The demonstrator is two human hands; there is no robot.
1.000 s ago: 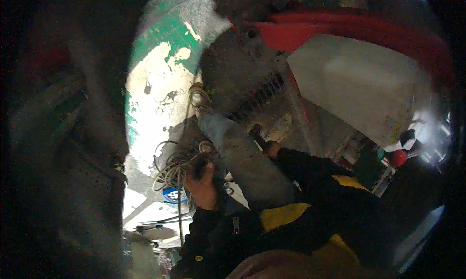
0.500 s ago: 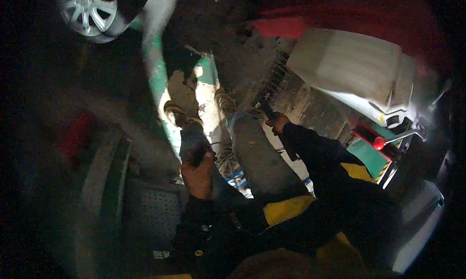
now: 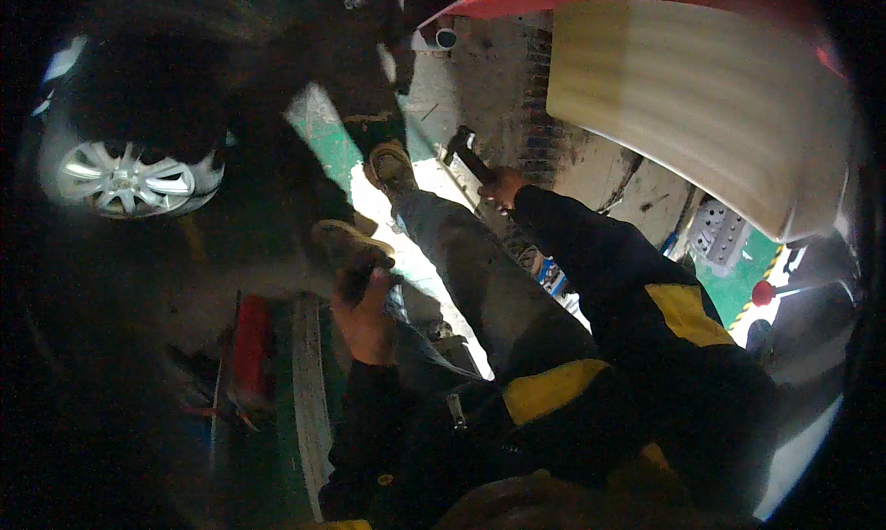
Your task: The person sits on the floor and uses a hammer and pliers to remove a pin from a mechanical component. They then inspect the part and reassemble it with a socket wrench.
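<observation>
My right hand point(image 3: 501, 188) is closed round the dark handle of what looks like a hammer point(image 3: 474, 164). Its head points away from me, beyond my outstretched leg. My left hand point(image 3: 367, 313) is in shadow with its fingers curled, low in front of me near a brown shoe point(image 3: 351, 241). Something dark is at those fingers, but I cannot make out what it is. Both sleeves are dark, and a yellow band point(image 3: 688, 315) shows on the right one.
A silver alloy wheel point(image 3: 129, 179) is at the far left. A large beige cover point(image 3: 683, 96) stands at the right, beside a lever with a red knob point(image 3: 763, 293). Near the left, a red object point(image 3: 250, 345) lies beside a long pale rail point(image 3: 312, 392). Strong light and shadow cross the green floor.
The view has swung, so the wheel sits lower and the red object nearer the middle. My right hand, still gripping the hammer, appears higher and farther left. One foot has shifted.
</observation>
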